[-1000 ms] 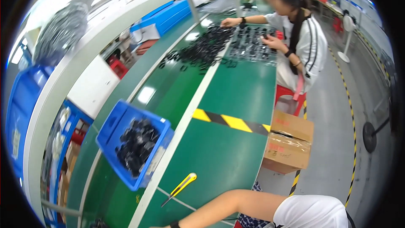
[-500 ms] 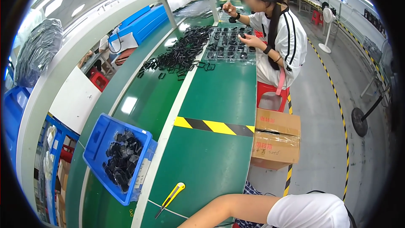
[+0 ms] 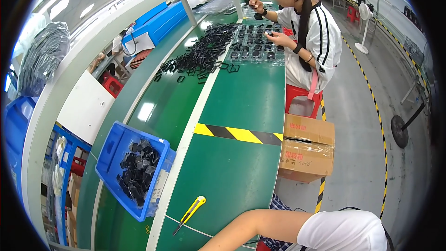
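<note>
Neither of my hands is in the picture. A bare arm in a white short sleeve enters at the lower right, elbow bent over the bench edge. Its hand lies below the frame, and I cannot tell for certain whose arm it is. Nearest to this forearm, a yellow utility knife lies on the green bench. To its left stands a blue bin, tilted in view, holding a heap of small black plastic parts.
A co-worker in a black cap holds small dark pieces over clear trays. Black frames lie heaped beside the trays. Yellow-black tape crosses the bench. Cardboard boxes stand on the aisle floor; a white rail rises at left.
The view has shifted slightly, so the bin, knife and boxes sit a little further right and higher. The co-worker's hands have moved slightly. The bent arm keeps almost the same pose.
</note>
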`<state>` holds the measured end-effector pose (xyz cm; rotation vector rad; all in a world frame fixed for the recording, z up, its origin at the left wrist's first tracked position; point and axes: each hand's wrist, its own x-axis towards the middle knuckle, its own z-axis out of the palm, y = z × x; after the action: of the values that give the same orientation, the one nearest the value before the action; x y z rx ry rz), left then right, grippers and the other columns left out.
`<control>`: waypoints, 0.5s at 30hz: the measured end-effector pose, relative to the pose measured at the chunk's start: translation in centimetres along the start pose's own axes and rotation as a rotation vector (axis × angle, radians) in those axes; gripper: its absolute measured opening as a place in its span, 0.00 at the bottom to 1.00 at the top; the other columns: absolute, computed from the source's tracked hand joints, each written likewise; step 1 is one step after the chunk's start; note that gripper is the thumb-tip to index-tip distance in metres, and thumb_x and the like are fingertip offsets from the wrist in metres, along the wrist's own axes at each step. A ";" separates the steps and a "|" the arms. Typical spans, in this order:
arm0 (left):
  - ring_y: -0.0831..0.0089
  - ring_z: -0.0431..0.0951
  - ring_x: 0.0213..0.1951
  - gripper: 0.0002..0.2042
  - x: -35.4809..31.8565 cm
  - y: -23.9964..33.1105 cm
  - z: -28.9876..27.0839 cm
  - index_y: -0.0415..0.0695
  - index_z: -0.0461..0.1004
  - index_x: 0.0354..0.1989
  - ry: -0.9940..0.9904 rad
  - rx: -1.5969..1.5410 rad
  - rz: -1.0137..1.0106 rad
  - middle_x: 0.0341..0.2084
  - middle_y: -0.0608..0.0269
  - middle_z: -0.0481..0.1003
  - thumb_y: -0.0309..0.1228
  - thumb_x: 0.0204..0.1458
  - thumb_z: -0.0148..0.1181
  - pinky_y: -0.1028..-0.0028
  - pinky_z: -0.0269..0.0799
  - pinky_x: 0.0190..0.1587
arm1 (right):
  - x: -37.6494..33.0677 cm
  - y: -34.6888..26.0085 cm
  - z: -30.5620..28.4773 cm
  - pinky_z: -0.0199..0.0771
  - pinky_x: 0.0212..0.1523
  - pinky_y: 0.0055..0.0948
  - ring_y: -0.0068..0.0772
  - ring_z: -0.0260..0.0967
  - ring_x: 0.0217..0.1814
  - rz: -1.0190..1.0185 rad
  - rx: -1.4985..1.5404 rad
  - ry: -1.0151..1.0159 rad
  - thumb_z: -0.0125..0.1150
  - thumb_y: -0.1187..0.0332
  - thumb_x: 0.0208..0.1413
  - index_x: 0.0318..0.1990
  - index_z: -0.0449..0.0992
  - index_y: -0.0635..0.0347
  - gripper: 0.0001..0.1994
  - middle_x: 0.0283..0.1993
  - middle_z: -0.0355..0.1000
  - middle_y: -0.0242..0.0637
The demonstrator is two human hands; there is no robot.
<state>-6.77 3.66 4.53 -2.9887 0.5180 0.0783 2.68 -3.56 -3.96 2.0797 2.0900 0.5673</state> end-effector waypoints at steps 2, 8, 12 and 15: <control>0.43 0.74 0.46 0.33 -0.4 -0.6 0.6 0.32 0.75 0.47 0.074 -0.046 0.013 0.41 0.42 0.75 0.53 0.47 0.74 0.53 0.66 0.49 | -5.4 2.0 -2.6 0.69 0.23 0.42 0.48 0.73 0.25 0.016 0.481 0.586 0.61 0.54 0.60 0.28 0.80 0.52 0.14 0.24 0.76 0.39; 0.42 0.73 0.48 0.34 -0.1 -0.3 0.5 0.32 0.74 0.50 0.074 -0.094 -0.024 0.43 0.42 0.75 0.52 0.47 0.74 0.53 0.66 0.50 | -7.1 3.4 -3.1 0.70 0.23 0.41 0.47 0.71 0.24 -0.036 0.851 0.642 0.62 0.61 0.57 0.18 0.77 0.49 0.15 0.21 0.74 0.36; 0.43 0.73 0.49 0.33 -0.5 -0.2 0.3 0.33 0.74 0.51 0.063 -0.155 -0.001 0.45 0.42 0.75 0.50 0.47 0.74 0.53 0.66 0.51 | -7.4 3.1 -4.3 0.69 0.22 0.40 0.44 0.69 0.21 0.081 0.681 0.689 0.64 0.63 0.54 0.13 0.75 0.47 0.17 0.18 0.72 0.34; 0.43 0.72 0.50 0.33 -0.7 -0.1 0.2 0.34 0.74 0.52 0.084 -0.119 0.029 0.47 0.43 0.75 0.49 0.47 0.74 0.53 0.66 0.52 | -5.9 2.4 -5.0 0.70 0.27 0.37 0.38 0.71 0.26 0.037 0.417 0.332 0.65 0.50 0.52 0.20 0.77 0.44 0.15 0.21 0.73 0.31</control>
<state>-7.42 3.97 4.42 -3.1123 0.5858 -0.0148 3.40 -10.23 0.52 2.3828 2.5439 0.5516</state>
